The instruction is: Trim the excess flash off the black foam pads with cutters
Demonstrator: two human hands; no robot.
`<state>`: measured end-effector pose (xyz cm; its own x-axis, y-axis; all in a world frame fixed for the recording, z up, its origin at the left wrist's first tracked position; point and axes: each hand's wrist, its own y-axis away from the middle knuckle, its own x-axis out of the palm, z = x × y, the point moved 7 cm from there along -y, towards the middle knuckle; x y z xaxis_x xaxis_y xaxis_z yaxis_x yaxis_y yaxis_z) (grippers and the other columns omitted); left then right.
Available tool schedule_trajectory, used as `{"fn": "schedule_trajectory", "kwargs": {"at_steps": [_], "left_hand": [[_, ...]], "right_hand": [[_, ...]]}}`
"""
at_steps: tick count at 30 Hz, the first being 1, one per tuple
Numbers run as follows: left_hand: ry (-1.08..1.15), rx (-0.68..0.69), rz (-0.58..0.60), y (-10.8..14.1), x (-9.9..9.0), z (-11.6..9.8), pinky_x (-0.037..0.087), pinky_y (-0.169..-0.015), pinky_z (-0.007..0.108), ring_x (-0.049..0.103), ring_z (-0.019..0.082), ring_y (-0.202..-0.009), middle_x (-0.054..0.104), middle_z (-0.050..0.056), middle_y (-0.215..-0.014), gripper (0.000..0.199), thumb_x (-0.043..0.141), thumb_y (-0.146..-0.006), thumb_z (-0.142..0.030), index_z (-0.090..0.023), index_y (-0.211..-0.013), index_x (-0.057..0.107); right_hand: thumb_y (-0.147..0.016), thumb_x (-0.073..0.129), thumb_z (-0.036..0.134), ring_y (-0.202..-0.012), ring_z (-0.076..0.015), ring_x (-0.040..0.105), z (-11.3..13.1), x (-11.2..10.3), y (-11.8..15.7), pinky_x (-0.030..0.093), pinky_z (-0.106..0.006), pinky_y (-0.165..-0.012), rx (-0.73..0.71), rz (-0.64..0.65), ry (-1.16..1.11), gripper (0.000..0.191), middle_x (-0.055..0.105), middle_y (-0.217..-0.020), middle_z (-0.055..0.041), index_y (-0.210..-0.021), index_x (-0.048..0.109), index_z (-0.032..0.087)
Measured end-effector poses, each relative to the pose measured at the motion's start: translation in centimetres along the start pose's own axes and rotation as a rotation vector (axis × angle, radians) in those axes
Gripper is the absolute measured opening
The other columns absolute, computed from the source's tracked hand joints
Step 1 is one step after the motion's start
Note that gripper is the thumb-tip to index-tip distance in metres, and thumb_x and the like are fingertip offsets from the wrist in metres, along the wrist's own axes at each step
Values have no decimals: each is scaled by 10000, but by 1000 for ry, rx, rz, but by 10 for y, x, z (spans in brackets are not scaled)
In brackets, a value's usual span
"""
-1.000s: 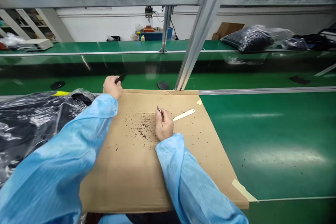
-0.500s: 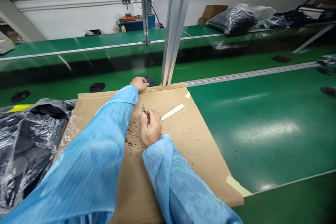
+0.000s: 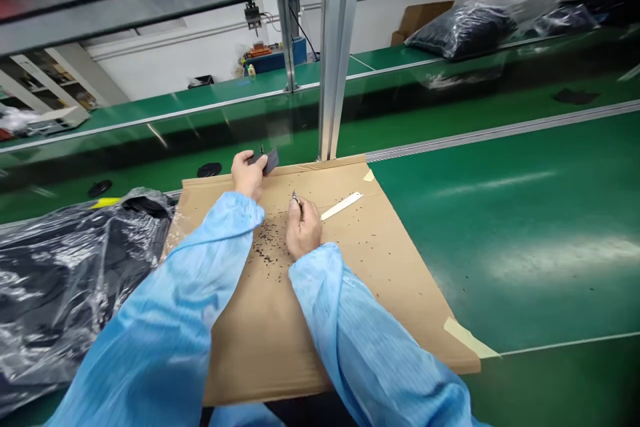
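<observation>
My left hand [image 3: 247, 175] grips a flat dark grey piece [image 3: 271, 161] at the far edge of the brown cardboard [image 3: 270, 347]; a small thin dark bit stands up from the piece. Closer to me and to the right, my right hand [image 3: 303, 230] is closed around a small metal tool [image 3: 295, 197], its tip pointing up and away; most of the tool is hidden in the fingers. Many tiny black bits [image 3: 267, 243] lie scattered on the cardboard beneath and beside my hands. A white strip [image 3: 341, 206] lies just right of my right hand.
Plastic bags of dark material [image 3: 65, 267] lie at the left. A metal post [image 3: 336, 53] rises behind the cardboard. Round black pieces [image 3: 209, 169] rest on the green surface beyond. Yellowish tape [image 3: 470, 339] holds the cardboard's right corner. A metal beam crosses above.
My left hand has drawn back from beyond the cardboard's far edge with the dark grey piece in it. My right hand keeps the tool. The camera view has shifted and tilted.
</observation>
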<state>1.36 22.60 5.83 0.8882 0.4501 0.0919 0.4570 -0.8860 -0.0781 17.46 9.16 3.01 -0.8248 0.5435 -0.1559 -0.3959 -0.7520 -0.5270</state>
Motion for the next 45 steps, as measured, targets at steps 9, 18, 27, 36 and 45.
{"fn": "schedule_trajectory", "kwargs": {"at_steps": [9, 18, 27, 36, 45], "left_hand": [[486, -331, 66, 114, -123, 31, 503, -664, 217, 617, 115, -732, 658, 26, -825, 253, 732, -654, -149, -142, -883, 625], [569, -433, 180, 116, -120, 46, 295, -386, 188, 455, 60, -441, 572, -22, -685, 233, 678, -660, -186, -181, -880, 601], [577, -435, 156, 114, -120, 48, 348, -387, 177, 500, 70, -489, 624, 14, -752, 297, 672, -631, -142, -162, -926, 646], [605, -431, 147, 114, -121, 47, 338, -372, 156, 515, 72, -521, 602, 13, -723, 290, 676, -617, -120, -149, -904, 652], [549, -382, 115, 110, -124, 50, 407, -459, 176, 530, 68, -558, 621, 4, -781, 315, 699, -613, -150, -169, -923, 650]], "right_hand": [[-937, 392, 487, -907, -227, 582, -1, 13, 2, 465, -367, -820, -95, 120, 42, 402, 632, -925, -110, -958, 623, 159], [-853, 612, 448, -884, -207, 598, 34, 27, 21, 485, -333, -820, -415, 464, 90, 317, 644, -948, -81, -1024, 650, 184], [-872, 599, 456, -873, -213, 623, 44, 36, 34, 486, -335, -838, -533, 589, 184, 327, 679, -929, -76, -1060, 660, 196], [-890, 574, 410, -798, -192, 625, 43, 37, 35, 485, -301, -784, -566, 633, 237, 282, 681, -872, -65, -1031, 675, 187], [-855, 542, 237, -759, -182, 619, 41, 38, 35, 464, -272, -707, -533, 664, 325, 179, 673, -795, -45, -939, 696, 203]]}}
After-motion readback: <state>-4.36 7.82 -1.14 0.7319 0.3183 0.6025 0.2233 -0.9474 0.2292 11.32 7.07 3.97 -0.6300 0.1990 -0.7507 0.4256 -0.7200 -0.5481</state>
